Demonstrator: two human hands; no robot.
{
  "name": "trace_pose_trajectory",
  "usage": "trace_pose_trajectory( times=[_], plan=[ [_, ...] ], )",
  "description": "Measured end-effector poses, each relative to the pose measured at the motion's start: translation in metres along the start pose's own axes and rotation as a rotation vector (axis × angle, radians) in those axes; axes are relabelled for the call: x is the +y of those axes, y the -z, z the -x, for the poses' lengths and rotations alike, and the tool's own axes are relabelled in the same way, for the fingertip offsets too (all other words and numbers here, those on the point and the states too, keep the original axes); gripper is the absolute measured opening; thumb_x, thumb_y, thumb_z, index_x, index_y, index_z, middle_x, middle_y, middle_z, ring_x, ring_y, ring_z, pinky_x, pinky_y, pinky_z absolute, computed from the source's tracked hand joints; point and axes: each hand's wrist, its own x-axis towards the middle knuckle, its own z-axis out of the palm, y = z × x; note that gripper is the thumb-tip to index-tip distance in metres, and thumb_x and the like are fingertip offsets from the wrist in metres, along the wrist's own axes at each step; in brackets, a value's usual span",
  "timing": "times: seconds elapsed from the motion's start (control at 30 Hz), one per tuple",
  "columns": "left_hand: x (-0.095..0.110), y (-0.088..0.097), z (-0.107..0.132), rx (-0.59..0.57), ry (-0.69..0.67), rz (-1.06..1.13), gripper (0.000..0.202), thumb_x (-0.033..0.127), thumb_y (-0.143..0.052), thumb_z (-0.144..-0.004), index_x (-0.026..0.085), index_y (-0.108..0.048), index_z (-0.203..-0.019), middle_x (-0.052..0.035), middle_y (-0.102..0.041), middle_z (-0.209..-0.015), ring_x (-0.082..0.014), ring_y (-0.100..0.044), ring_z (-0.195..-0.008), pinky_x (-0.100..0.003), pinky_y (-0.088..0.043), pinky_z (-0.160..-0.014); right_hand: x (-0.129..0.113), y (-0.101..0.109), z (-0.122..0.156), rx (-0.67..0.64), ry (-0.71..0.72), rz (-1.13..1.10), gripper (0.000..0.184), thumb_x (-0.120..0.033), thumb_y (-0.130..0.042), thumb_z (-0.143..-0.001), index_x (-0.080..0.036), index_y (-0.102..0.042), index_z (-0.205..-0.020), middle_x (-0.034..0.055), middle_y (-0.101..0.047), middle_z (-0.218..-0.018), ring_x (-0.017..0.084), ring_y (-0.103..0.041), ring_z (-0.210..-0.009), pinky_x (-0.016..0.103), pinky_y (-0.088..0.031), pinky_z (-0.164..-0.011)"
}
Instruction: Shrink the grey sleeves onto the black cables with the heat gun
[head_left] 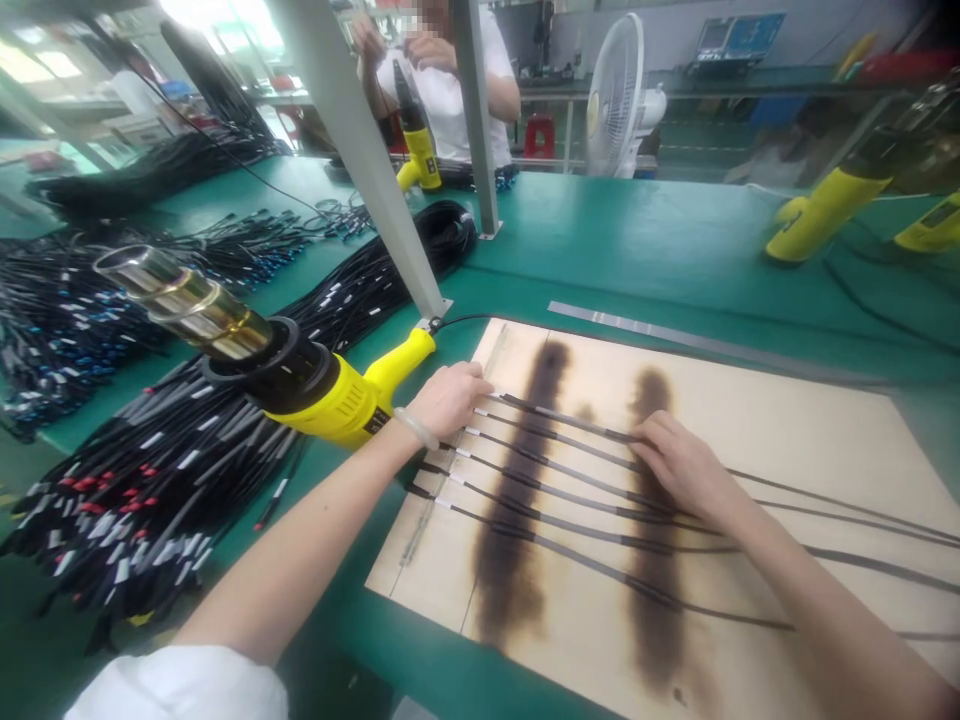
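Note:
Several black cables (577, 487) with white labels lie side by side across a pale wooden board (787, 430) marked by two dark scorched bands. My left hand (450, 398) is closed at the left end of the farthest cable (555, 411), its fingertips pinched together near the board's far left corner. Farther along that same cable, my right hand (681, 462) pinches it over the right scorched band. The other cables run under my right hand and forearm, partly hidden. A yellow heat gun (341, 400) with a metal nozzle rests just left of my left hand.
Bundles of black cables (150, 500) cover the table's left side. A metal post (375, 150) rises behind the heat gun. A steel ruler (637, 325) lies beyond the board. More yellow heat guns (829, 215) stand at right. Across the table is a person (487, 90); a white fan (619, 100) stands behind.

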Motion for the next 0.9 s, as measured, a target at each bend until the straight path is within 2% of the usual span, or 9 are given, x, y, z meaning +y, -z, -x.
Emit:
trace_pose_trajectory(
  times=[0.23,0.53,0.77,0.9],
  plan=[
    [-0.004,0.003,0.002,-0.076,0.068,-0.048,0.038,0.009,-0.042,-0.078,0.025,-0.066,-0.103,-0.0063,-0.054,-0.082,-0.0172,-0.053,-0.075,-0.026,-0.034,-0.058,-0.011,0.000,-0.007,0.001,-0.004,-0.039,0.020,-0.028,-0.033,-0.092,-0.018,-0.050,-0.093,0.0059,-0.047,-0.086,0.015,-0.052,-0.074,0.028,-0.044,-0.064],
    [-0.013,0.002,0.000,-0.094,0.117,-0.081,0.042,0.011,-0.042,-0.078,0.027,-0.063,-0.111,-0.0048,-0.049,-0.077,-0.0147,-0.050,-0.069,-0.025,-0.036,-0.062,-0.022,0.000,-0.013,0.024,0.028,-0.083,0.018,-0.022,-0.034,-0.091,-0.016,-0.051,-0.089,0.0061,-0.047,-0.086,0.015,-0.051,-0.076,0.028,-0.043,-0.070],
    [-0.009,-0.006,-0.002,-0.100,0.047,-0.107,0.039,0.011,-0.042,-0.078,0.026,-0.063,-0.107,-0.0055,-0.049,-0.080,-0.0168,-0.050,-0.076,-0.026,-0.033,-0.057,-0.011,-0.005,-0.012,0.035,0.029,-0.069,0.018,-0.023,-0.034,-0.091,-0.016,-0.051,-0.088,0.0055,-0.046,-0.083,0.014,-0.050,-0.073,0.027,-0.043,-0.068],
    [-0.005,-0.009,-0.001,-0.092,0.033,-0.116,0.037,0.011,-0.039,-0.081,0.024,-0.063,-0.105,-0.0077,-0.051,-0.089,-0.0189,-0.047,-0.082,-0.027,-0.033,-0.056,0.000,-0.004,-0.006,0.030,0.036,-0.040,0.020,-0.025,-0.034,-0.091,-0.017,-0.052,-0.087,0.0055,-0.047,-0.082,0.015,-0.051,-0.073,0.028,-0.044,-0.066]
  ],
)
